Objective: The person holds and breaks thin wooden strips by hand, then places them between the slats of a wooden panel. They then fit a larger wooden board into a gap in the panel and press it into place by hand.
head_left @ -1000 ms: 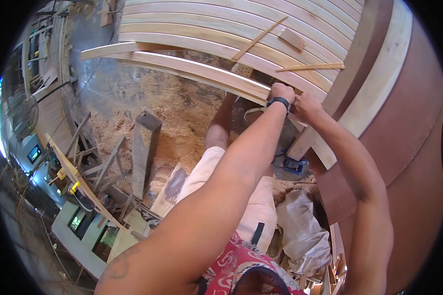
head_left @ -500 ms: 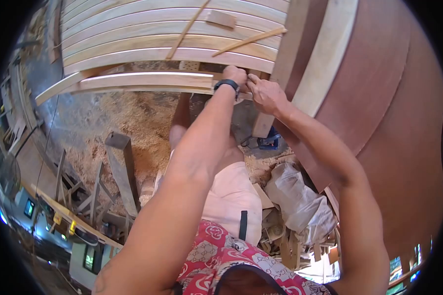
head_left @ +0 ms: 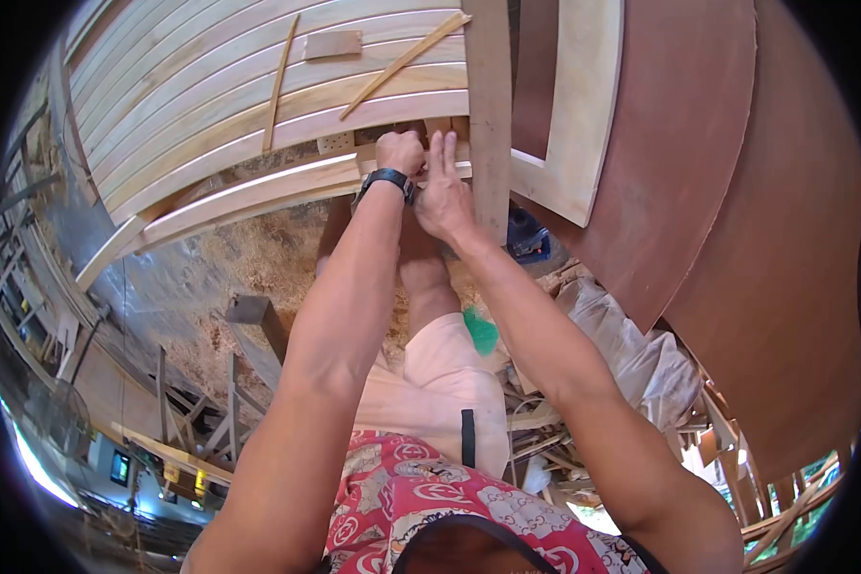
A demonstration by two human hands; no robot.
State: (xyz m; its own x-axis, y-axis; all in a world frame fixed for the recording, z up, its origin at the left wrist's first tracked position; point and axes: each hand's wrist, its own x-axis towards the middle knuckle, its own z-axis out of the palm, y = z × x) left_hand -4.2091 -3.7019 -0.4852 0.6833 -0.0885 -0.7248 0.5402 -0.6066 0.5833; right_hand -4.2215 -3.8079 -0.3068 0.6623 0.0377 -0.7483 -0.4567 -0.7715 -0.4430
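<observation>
My left hand [head_left: 400,153], with a dark watch [head_left: 388,179] on its wrist, is curled closed at the right end of a pale wooden rail [head_left: 258,196]. What its fingers hold is hidden. Beside it, almost touching, my right hand [head_left: 444,196] has two fingers stretched out and pointing away from me. Both hands are just below the edge of a slatted wooden panel [head_left: 354,81] and left of an upright board [head_left: 490,115].
Two thin strips [head_left: 281,81] [head_left: 402,67] and a small block [head_left: 333,44] lie on the slats. A blue tool [head_left: 527,236] sits beneath the board. Brown sheets [head_left: 679,143] stand at right, above crumpled plastic [head_left: 631,354]. Sawdust [head_left: 258,258] covers part of the floor.
The view has shifted, so panel, rail and board appear further left. My right hand's fingers, bent near my left hand before, are now stretched out.
</observation>
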